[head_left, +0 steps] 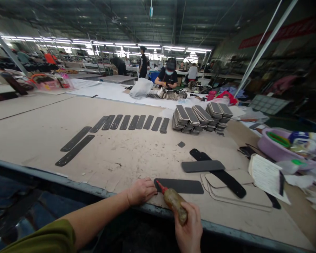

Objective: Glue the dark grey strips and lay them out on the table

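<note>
My right hand (pixel 189 225) is wrapped round a squeeze glue bottle (pixel 175 203), a yellowish, stained one with a red nozzle. Its tip points at the left end of a dark grey rounded strip (pixel 184 186) lying near the table's front edge. At that same end, my left hand (pixel 141 190) is closed, its fingertips pressing on the strip's edge. Just beyond lies another grey strip (pixel 202 166), across a long black strip (pixel 229 182). Beige rounded panels (pixel 242 196) lie under the black strip at the right.
Shiny dark strips (pixel 125 122) form a curved row across the beige table (pixel 68 116). Stacked grey pieces (pixel 200 117) stand at the back right. A purple basin (pixel 268 144), a written paper (pixel 265 175) and a small dark scrap (pixel 181 144) lie rightward. A co-worker (pixel 168 78) sits opposite.
</note>
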Action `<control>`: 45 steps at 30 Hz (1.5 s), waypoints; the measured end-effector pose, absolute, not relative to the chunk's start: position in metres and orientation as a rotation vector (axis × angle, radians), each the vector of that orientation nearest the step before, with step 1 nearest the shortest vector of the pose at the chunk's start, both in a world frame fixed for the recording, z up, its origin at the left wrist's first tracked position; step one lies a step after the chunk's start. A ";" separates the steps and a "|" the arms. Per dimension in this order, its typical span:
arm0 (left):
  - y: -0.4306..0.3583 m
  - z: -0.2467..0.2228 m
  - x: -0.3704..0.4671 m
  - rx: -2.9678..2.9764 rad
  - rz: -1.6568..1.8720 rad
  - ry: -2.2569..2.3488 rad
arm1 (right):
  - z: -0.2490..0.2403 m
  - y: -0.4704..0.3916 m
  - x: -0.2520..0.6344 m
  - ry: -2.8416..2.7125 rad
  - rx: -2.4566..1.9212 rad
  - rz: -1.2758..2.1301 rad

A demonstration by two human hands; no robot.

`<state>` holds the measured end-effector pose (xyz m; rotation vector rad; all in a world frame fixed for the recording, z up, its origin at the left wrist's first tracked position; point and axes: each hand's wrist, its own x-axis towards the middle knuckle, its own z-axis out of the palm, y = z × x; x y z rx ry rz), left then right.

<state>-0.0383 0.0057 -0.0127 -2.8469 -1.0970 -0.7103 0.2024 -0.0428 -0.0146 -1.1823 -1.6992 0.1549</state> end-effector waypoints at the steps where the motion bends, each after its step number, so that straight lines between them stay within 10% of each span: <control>1: 0.006 -0.012 -0.038 -2.844 -0.725 -1.106 | -0.015 -0.043 0.201 -1.717 -1.180 0.167; 27: 0.009 -0.001 -0.046 -2.976 -0.824 -1.067 | -0.009 -0.033 0.301 -1.402 -1.569 -0.444; 45: 0.010 -0.010 -0.045 -2.902 -0.689 -0.968 | -0.008 -0.039 0.205 -1.638 -1.190 0.264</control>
